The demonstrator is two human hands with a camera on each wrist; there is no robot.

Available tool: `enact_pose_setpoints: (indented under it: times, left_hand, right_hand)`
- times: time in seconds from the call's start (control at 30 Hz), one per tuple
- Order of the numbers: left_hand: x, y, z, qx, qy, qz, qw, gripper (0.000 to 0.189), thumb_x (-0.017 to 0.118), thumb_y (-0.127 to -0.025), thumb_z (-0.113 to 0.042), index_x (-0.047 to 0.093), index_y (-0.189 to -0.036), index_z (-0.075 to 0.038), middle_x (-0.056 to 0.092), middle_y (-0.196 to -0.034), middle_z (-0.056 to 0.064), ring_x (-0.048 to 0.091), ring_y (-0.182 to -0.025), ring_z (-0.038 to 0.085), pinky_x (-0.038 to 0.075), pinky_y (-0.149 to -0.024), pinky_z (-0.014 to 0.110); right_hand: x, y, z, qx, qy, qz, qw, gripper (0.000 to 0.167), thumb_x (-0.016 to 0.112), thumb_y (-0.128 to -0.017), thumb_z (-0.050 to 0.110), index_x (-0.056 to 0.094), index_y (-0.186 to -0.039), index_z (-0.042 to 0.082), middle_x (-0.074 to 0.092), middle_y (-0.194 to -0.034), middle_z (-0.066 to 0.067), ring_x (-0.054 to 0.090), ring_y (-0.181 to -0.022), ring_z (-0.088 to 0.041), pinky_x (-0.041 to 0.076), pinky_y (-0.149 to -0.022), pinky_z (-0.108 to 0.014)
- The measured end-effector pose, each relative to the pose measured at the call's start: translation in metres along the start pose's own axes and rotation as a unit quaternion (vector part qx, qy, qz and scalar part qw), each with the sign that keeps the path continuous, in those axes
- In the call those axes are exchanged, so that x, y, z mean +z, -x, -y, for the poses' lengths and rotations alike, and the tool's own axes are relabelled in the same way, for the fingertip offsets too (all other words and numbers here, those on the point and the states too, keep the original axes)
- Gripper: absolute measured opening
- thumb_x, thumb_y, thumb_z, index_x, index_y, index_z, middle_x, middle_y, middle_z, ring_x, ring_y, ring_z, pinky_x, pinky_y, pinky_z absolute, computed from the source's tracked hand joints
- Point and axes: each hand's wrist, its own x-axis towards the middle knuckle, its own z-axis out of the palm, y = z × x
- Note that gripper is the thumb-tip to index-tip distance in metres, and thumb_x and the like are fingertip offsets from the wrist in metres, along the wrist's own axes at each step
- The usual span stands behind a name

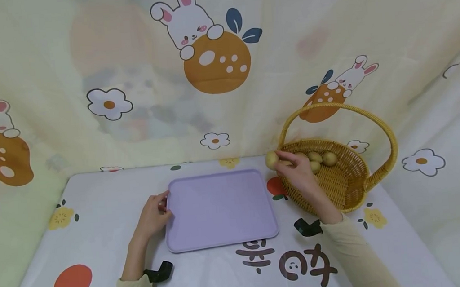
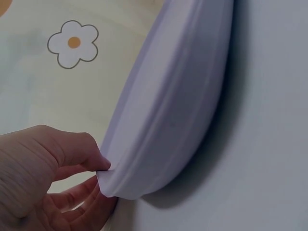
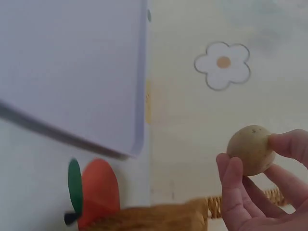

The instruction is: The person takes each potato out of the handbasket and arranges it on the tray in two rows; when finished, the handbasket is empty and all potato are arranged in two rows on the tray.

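A flat lavender tray [image 1: 221, 211] lies on the table. At its left edge my left hand [image 1: 153, 215] pinches the rim, thumb on top and fingers beneath, as the left wrist view shows at the tray's rim [image 2: 159, 139]. My right hand [image 1: 297, 172] holds a small round potato [image 3: 251, 150] between thumb and fingertips, above the left rim of a wicker basket [image 1: 341, 189]. Inside the basket several more potatoes [image 1: 329, 158] sit toward the back, partly hidden by the right hand.
The basket's tall arched handle [image 1: 390, 149] rises over its right side. A printed cloth covers the table [image 1: 110, 216], and a patterned curtain [image 1: 152, 136] hangs close behind it. Black wrist devices [image 1: 307, 227] sit by both sleeves.
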Motion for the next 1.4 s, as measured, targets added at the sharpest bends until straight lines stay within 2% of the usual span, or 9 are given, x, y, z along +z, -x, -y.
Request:
enact_pose_setpoints:
  times: [0.17,0.27,0.5,0.77,0.93,1.07,1.17,1.27,1.4]
  left_hand:
    - [0.0,0.001,0.0,-0.002,-0.001,0.001,1.0,0.06,0.063,-0.077,0.005,0.05,-0.135,0.012,0.056,-0.105,0.025,0.061,-0.084,0.029,0.048,-0.078,0.041]
    - [0.0,0.001,0.0,0.0,0.0,-0.002,1.0,0.06,0.063,-0.076,0.005,0.051,-0.134,0.013,0.056,-0.104,0.025,0.061,-0.083,0.029,0.048,-0.078,0.041]
    - [0.0,0.002,0.001,0.0,0.005,-0.005,1.0,0.06,0.063,-0.076,0.006,0.051,-0.134,0.013,0.057,-0.103,0.025,0.061,-0.082,0.029,0.047,-0.077,0.04]
    - [0.0,0.004,0.0,-0.004,0.002,-0.005,1.0,0.059,0.065,-0.077,0.005,0.052,-0.133,0.012,0.057,-0.103,0.024,0.061,-0.082,0.027,0.047,-0.076,0.038]
    - [-0.001,0.005,0.001,0.009,0.008,-0.012,0.9999,0.058,0.064,-0.076,0.006,0.053,-0.132,0.013,0.057,-0.102,0.024,0.061,-0.081,0.028,0.048,-0.074,0.038]
    - [0.0,0.006,0.003,0.045,0.019,-0.035,0.9982,0.056,0.063,-0.073,0.003,0.055,-0.128,0.014,0.056,-0.096,0.024,0.06,-0.075,0.024,0.048,-0.07,0.034]
    - [0.0,0.005,0.004,0.064,0.026,-0.044,0.9967,0.056,0.063,-0.072,0.001,0.056,-0.126,0.015,0.056,-0.093,0.023,0.059,-0.073,0.022,0.048,-0.068,0.034]
    - [0.001,0.004,0.004,0.054,0.024,-0.037,0.9975,0.056,0.063,-0.072,0.003,0.056,-0.127,0.014,0.056,-0.094,0.023,0.061,-0.074,0.025,0.049,-0.07,0.035]
    - [0.001,0.002,0.001,0.021,0.014,-0.019,0.9995,0.057,0.065,-0.074,0.006,0.055,-0.13,0.013,0.058,-0.099,0.024,0.063,-0.079,0.028,0.049,-0.074,0.039]
  right_hand:
    - [0.018,-0.002,-0.004,0.0,-0.008,-0.003,1.0,0.045,0.064,-0.092,0.004,0.056,-0.136,-0.004,0.053,-0.137,-0.024,0.064,-0.074,0.001,0.053,-0.073,-0.02]
    - [0.03,-0.004,-0.007,0.002,0.003,-0.004,1.0,0.044,0.066,-0.09,0.005,0.059,-0.133,-0.002,0.057,-0.131,-0.024,0.065,-0.07,0.0,0.053,-0.07,-0.02]
    - [0.06,-0.005,-0.016,0.013,-0.006,0.015,0.9998,0.044,0.066,-0.09,0.004,0.059,-0.134,-0.001,0.059,-0.13,-0.022,0.069,-0.077,-0.007,0.054,-0.072,-0.024]
    - [0.092,-0.01,-0.022,0.005,-0.028,0.015,0.9995,0.043,0.067,-0.084,-0.004,0.063,-0.127,-0.006,0.064,-0.121,-0.026,0.069,-0.072,-0.014,0.056,-0.067,-0.027]
    - [0.112,-0.011,-0.025,0.008,-0.031,0.019,0.9993,0.042,0.068,-0.082,-0.005,0.065,-0.124,-0.005,0.066,-0.118,-0.024,0.069,-0.071,-0.019,0.056,-0.065,-0.026]
    - [0.128,-0.011,-0.026,0.019,-0.028,0.022,0.9992,0.041,0.069,-0.081,-0.003,0.068,-0.122,-0.003,0.067,-0.117,-0.02,0.07,-0.072,-0.022,0.055,-0.064,-0.025]
    - [0.139,-0.01,-0.027,0.023,-0.035,0.029,0.9987,0.04,0.069,-0.081,-0.004,0.068,-0.121,-0.002,0.068,-0.117,-0.019,0.069,-0.071,-0.018,0.055,-0.064,-0.025]
    - [0.149,-0.01,-0.03,0.022,-0.041,0.036,0.9983,0.04,0.069,-0.08,-0.004,0.068,-0.12,-0.003,0.068,-0.116,-0.02,0.067,-0.069,-0.011,0.054,-0.064,-0.024]
    - [0.162,-0.009,-0.034,0.011,-0.031,0.054,0.998,0.041,0.069,-0.079,-0.003,0.068,-0.12,-0.004,0.068,-0.115,-0.021,0.065,-0.07,-0.008,0.054,-0.063,-0.024]
